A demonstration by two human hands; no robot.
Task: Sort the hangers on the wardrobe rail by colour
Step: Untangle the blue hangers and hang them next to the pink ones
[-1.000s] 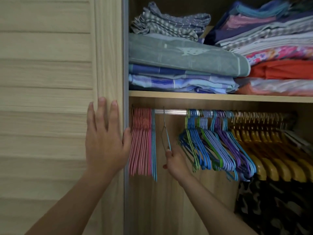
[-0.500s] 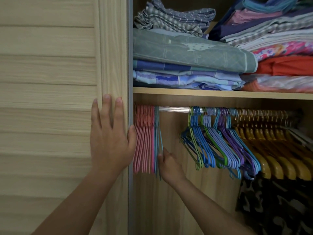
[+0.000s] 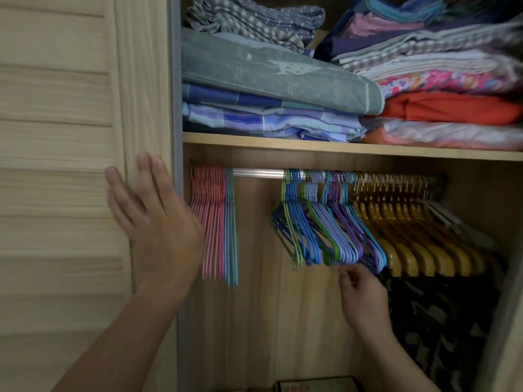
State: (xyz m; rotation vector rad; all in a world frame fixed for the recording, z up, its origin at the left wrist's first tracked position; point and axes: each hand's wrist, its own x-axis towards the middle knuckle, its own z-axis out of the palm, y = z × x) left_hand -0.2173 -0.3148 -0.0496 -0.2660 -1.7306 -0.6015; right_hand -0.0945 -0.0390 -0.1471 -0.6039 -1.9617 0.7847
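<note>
A silver rail runs under the shelf. At its left end hang several pink hangers with a few teal hangers beside them. Past a bare stretch of rail comes a mixed bunch of blue, green and purple hangers, then several yellow hangers. My left hand rests with straight fingers on the wardrobe door. My right hand is just below the mixed bunch, fingers loosely curled, holding nothing.
A shelf above the rail carries stacks of folded cloth. A dark patterned garment hangs below the yellow hangers. A box top shows at the bottom.
My right hand put the teal hanger beside the pink group, let go, and moved right to under the mixed bunch. The left hand stayed on the door.
</note>
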